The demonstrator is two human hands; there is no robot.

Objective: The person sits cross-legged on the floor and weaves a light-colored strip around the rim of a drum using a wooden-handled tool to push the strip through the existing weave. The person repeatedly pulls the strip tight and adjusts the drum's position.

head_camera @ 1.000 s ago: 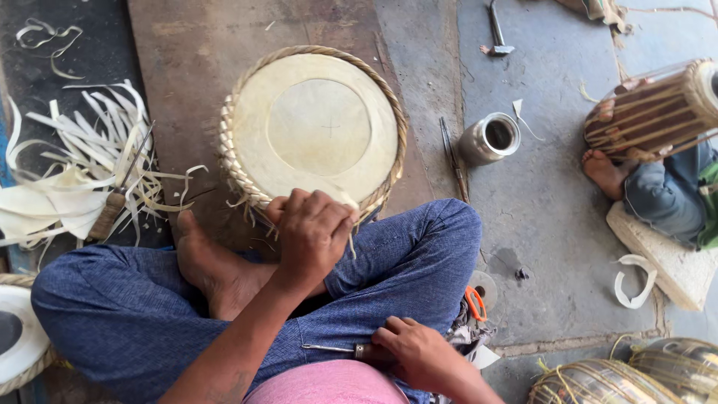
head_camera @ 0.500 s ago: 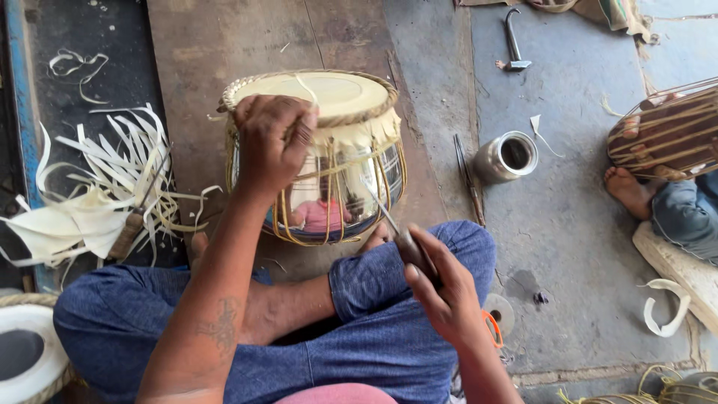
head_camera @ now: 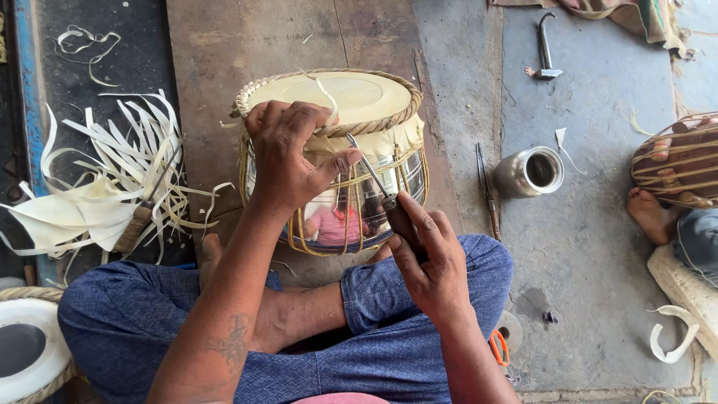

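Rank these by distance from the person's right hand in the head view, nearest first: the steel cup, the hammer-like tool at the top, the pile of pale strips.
From the right hand, which grips a dark-handled awl:
1. Steel cup: on the floor, up and to its right.
2. Pile of pale strips: far across on the left, past the drum.
3. Hammer-like tool: at the top edge, not much farther than the strips.

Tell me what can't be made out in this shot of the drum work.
Head view only:
- Tip of the awl: hidden among the drum lacing, under the left hand.
- Awl handle: wrapped by the right hand.
- Second drum: cut off by the right edge.
- Orange-handled tool: mostly behind the knee.
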